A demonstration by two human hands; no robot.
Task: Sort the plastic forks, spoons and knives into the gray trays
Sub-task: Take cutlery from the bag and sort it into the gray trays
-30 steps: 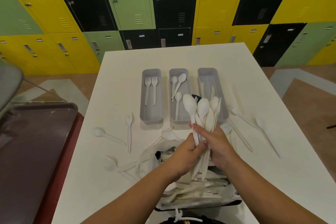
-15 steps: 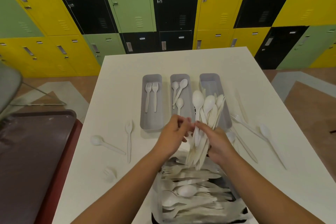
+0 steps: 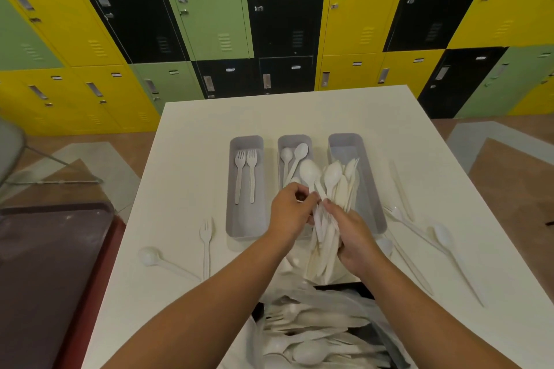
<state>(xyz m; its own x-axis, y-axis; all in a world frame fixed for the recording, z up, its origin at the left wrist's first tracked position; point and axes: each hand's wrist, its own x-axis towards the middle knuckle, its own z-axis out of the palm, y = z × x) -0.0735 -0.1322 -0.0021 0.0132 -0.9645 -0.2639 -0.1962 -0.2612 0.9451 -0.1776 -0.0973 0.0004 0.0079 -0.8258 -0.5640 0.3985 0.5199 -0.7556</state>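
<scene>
Three gray trays stand side by side on the white table: the left tray (image 3: pixel 239 228) holds two forks, the middle tray (image 3: pixel 292 140) holds spoons, and the right tray (image 3: pixel 374 219) is partly hidden by what I hold. My right hand (image 3: pixel 356 241) grips a bundle of white plastic cutlery (image 3: pixel 328 213), bowls and tips pointing away over the trays. My left hand (image 3: pixel 289 214) pinches one piece at the bundle's left side; which kind it is I cannot tell.
A black bin lined with plastic (image 3: pixel 323 335), full of white cutlery, sits at the table's near edge. A loose fork (image 3: pixel 206 241) and spoon (image 3: pixel 162 260) lie at the left; a spoon (image 3: pixel 449 252) and knives (image 3: pixel 401 189) lie at the right. A dark tray (image 3: pixel 39 278) sits at the left.
Both hands have lifted the bundle away from the bin and forward over the trays. My left hand has let go of the handles and now pinches a single piece higher up.
</scene>
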